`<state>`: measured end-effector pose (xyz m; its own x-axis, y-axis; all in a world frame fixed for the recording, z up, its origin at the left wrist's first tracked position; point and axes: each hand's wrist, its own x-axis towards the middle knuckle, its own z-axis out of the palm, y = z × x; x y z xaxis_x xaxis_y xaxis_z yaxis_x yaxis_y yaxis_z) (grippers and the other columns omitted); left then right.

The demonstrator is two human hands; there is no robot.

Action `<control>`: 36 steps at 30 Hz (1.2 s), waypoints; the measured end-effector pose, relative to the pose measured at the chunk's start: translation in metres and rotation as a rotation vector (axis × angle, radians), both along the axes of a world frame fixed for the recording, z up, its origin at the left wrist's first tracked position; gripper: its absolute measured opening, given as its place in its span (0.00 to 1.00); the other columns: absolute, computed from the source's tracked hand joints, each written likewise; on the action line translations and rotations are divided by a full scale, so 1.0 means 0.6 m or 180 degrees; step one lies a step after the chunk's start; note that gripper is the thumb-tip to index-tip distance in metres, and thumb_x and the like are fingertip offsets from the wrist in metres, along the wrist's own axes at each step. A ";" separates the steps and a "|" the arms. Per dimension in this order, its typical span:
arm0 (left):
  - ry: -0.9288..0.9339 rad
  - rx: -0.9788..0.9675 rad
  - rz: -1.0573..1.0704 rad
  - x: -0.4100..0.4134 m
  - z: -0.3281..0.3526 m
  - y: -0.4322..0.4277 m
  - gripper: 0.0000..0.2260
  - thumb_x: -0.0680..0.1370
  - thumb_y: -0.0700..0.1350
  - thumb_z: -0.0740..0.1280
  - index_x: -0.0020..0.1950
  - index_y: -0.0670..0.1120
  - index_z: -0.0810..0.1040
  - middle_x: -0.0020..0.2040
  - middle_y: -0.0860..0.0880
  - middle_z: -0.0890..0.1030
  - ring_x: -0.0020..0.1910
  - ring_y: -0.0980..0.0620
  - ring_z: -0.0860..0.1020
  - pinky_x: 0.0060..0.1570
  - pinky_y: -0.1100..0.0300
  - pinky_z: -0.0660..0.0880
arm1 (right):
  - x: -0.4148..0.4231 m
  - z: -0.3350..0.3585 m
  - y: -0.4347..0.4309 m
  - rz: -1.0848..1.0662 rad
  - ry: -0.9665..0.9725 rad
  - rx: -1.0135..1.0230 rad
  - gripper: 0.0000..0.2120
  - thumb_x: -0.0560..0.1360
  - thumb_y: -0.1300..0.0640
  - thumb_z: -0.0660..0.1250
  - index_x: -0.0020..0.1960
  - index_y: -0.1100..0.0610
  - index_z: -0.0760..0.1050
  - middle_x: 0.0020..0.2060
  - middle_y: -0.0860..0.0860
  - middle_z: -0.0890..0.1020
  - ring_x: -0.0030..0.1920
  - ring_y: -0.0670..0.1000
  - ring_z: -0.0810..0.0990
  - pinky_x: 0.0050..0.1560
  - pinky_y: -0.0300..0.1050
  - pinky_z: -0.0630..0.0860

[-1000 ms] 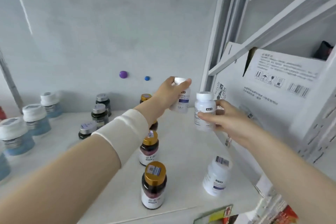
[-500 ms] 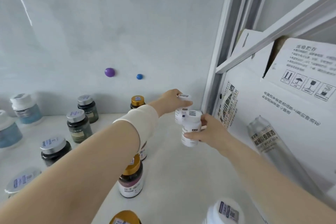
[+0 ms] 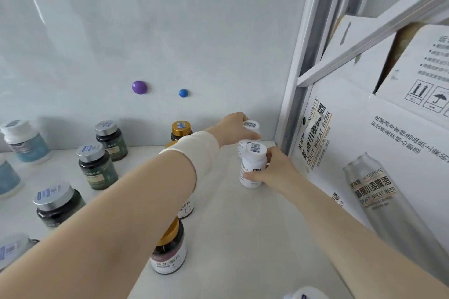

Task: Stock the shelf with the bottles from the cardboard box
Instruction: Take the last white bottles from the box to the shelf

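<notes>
My left hand grips the rear white pill bottle by its cap, at the back right corner of the white shelf. My right hand wraps the front white pill bottle, standing upright just before it, beside the cardboard box.

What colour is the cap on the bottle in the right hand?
White, with a barcode sticker, on the bottle in the right hand; head view.
</notes>
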<state>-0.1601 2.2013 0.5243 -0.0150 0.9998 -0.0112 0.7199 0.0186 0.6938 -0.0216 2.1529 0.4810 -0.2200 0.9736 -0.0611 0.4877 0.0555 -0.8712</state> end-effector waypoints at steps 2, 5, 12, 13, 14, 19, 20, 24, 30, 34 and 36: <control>-0.0016 -0.0039 -0.0005 0.000 -0.003 0.002 0.19 0.71 0.50 0.72 0.57 0.45 0.72 0.52 0.50 0.74 0.47 0.51 0.73 0.41 0.61 0.69 | -0.002 0.001 0.002 0.0018 -0.0037 0.0008 0.24 0.66 0.60 0.76 0.54 0.55 0.65 0.43 0.43 0.71 0.50 0.49 0.72 0.40 0.38 0.68; -0.0024 -0.0003 0.0000 -0.002 -0.007 0.004 0.19 0.71 0.50 0.72 0.57 0.46 0.71 0.52 0.50 0.73 0.48 0.51 0.73 0.35 0.64 0.67 | -0.005 0.002 0.004 0.0055 -0.0088 0.0015 0.27 0.66 0.60 0.76 0.59 0.57 0.66 0.48 0.46 0.72 0.51 0.49 0.72 0.47 0.41 0.69; 0.0131 -0.0015 -0.0010 0.000 -0.008 0.008 0.22 0.72 0.51 0.72 0.61 0.46 0.70 0.58 0.49 0.75 0.52 0.50 0.73 0.46 0.60 0.68 | -0.004 -0.002 0.004 0.0069 -0.0048 -0.0086 0.29 0.65 0.60 0.76 0.62 0.56 0.65 0.52 0.48 0.74 0.52 0.49 0.75 0.49 0.41 0.70; 0.0205 -0.0009 -0.0017 0.000 -0.002 0.005 0.24 0.72 0.51 0.71 0.64 0.45 0.69 0.60 0.48 0.74 0.55 0.50 0.73 0.49 0.59 0.69 | -0.002 0.000 0.002 0.0085 -0.0069 -0.0105 0.31 0.65 0.59 0.77 0.62 0.55 0.65 0.53 0.48 0.74 0.54 0.49 0.75 0.51 0.42 0.71; 0.0294 0.0001 -0.0015 -0.001 0.007 0.001 0.25 0.73 0.52 0.71 0.66 0.45 0.68 0.63 0.48 0.73 0.59 0.49 0.73 0.53 0.59 0.68 | -0.001 0.005 0.000 0.0107 -0.0085 -0.0121 0.32 0.65 0.58 0.77 0.64 0.55 0.65 0.55 0.48 0.75 0.56 0.49 0.75 0.53 0.43 0.72; 0.0691 0.0091 0.0048 -0.015 0.085 -0.062 0.24 0.76 0.54 0.67 0.67 0.44 0.69 0.67 0.48 0.71 0.67 0.49 0.69 0.65 0.56 0.65 | 0.015 0.081 -0.043 0.0318 -0.0726 0.0019 0.30 0.68 0.55 0.74 0.67 0.59 0.68 0.62 0.56 0.75 0.60 0.53 0.75 0.59 0.45 0.70; 0.0781 0.0175 0.0079 -0.018 0.105 -0.083 0.23 0.76 0.53 0.66 0.67 0.44 0.69 0.67 0.47 0.72 0.67 0.49 0.69 0.65 0.56 0.65 | 0.019 0.101 -0.057 0.0340 -0.0849 0.0057 0.28 0.70 0.55 0.73 0.67 0.61 0.68 0.63 0.58 0.75 0.62 0.55 0.74 0.62 0.47 0.70; 0.1193 0.0503 0.0264 -0.032 0.168 -0.208 0.19 0.77 0.51 0.65 0.65 0.43 0.71 0.65 0.47 0.73 0.65 0.48 0.71 0.62 0.57 0.67 | 0.011 0.156 -0.134 0.0489 -0.1195 0.0545 0.24 0.72 0.54 0.70 0.61 0.67 0.71 0.49 0.58 0.76 0.51 0.56 0.76 0.49 0.45 0.71; 0.2400 0.0411 0.0492 -0.074 0.193 -0.427 0.18 0.78 0.52 0.64 0.66 0.47 0.70 0.64 0.48 0.74 0.62 0.46 0.73 0.60 0.52 0.71 | -0.041 0.165 -0.288 0.0805 -0.1557 0.1216 0.28 0.74 0.51 0.67 0.68 0.63 0.64 0.63 0.58 0.72 0.65 0.58 0.71 0.59 0.46 0.68; 0.3094 0.0313 0.0741 -0.126 0.183 -0.562 0.17 0.78 0.49 0.62 0.66 0.46 0.70 0.62 0.46 0.74 0.59 0.43 0.75 0.52 0.55 0.70 | -0.112 0.153 -0.384 0.1047 -0.1683 0.1630 0.26 0.74 0.51 0.67 0.67 0.61 0.65 0.62 0.59 0.73 0.62 0.59 0.73 0.54 0.48 0.70; 0.3437 0.0178 0.0838 -0.166 0.175 -0.629 0.16 0.78 0.48 0.62 0.65 0.45 0.70 0.61 0.45 0.74 0.59 0.43 0.74 0.50 0.55 0.69 | -0.162 0.150 -0.437 0.1228 -0.1858 0.1807 0.26 0.75 0.51 0.65 0.68 0.60 0.64 0.62 0.58 0.72 0.63 0.59 0.73 0.55 0.49 0.71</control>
